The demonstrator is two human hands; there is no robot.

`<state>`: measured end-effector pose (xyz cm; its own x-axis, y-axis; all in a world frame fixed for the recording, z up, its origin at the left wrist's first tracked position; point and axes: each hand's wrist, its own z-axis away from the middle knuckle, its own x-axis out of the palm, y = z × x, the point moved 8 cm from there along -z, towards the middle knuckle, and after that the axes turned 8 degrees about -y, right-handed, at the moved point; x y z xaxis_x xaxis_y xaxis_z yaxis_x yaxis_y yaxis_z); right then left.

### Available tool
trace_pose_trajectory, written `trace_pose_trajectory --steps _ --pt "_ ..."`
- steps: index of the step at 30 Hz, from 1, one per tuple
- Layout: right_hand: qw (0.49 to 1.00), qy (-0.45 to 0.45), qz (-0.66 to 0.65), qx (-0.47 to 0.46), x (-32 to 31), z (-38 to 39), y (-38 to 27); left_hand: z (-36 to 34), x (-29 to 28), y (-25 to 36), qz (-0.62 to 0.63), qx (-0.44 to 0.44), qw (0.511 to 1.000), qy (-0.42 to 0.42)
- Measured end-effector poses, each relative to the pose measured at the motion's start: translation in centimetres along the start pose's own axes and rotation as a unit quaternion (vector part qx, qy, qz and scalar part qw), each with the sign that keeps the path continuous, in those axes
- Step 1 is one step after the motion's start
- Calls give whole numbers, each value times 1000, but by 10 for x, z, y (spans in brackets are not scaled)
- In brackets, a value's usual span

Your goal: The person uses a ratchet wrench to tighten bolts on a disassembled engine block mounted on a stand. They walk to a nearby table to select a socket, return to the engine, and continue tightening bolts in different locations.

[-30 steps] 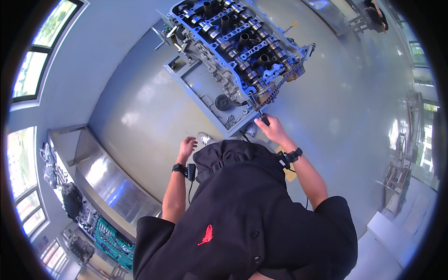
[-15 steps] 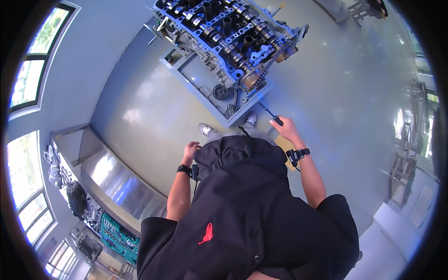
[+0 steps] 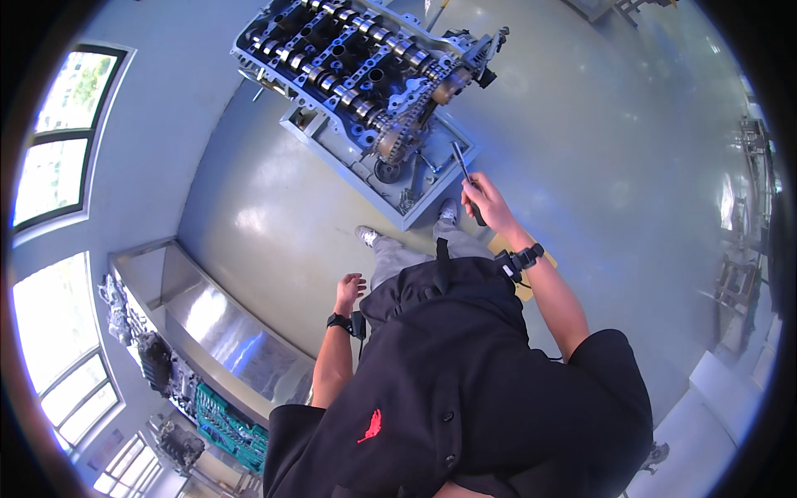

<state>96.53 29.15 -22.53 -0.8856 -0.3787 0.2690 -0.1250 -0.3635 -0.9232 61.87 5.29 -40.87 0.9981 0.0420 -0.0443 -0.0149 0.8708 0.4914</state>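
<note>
My right hand [image 3: 488,202] is closed round the black grip of a ratchet wrench [image 3: 462,159]. The wrench's metal shaft points up and away, its far end over the near right edge of the tray [image 3: 339,163]. Beyond it stands an engine [image 3: 344,70] with bare camshafts and a timing chain [image 3: 404,124] at its near end. On the tray lie a round dark pulley [image 3: 387,171], a small pile of bolts [image 3: 407,199] and a metal tool [image 3: 432,162]. By my waist, my left hand [image 3: 349,290] hangs with fingers slightly apart and nothing in it.
At the left stands a metal-topped bench [image 3: 217,319], with engine parts [image 3: 149,353] and a green tool case [image 3: 228,427] along its far side. Windows line the left wall. A yellowish board [image 3: 519,282] shows on the floor beside my right forearm. Metal stands [image 3: 735,286] are at the far right.
My right hand has raised the ratchet wrench and swung it more upright, close to the tray's corner. My view has shifted, so the engine appears farther left. My left hand's fingers show more.
</note>
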Motion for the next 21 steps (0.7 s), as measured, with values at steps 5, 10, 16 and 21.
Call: trace_pose_trajectory --steps 5,10,16,21 --pt "998 -28 -30 51 -11 -6 -10 1 26 -3 38 35 999 14" --pt "999 -27 33 20 5 6 -26 -12 32 -32 33 101 994 -3" --pt "996 47 71 35 -19 30 -7 -20 39 -71 -6 23 999 -48" --pt "966 91 208 125 -27 59 19 -22 32 -88 5 -25 1000 -18"
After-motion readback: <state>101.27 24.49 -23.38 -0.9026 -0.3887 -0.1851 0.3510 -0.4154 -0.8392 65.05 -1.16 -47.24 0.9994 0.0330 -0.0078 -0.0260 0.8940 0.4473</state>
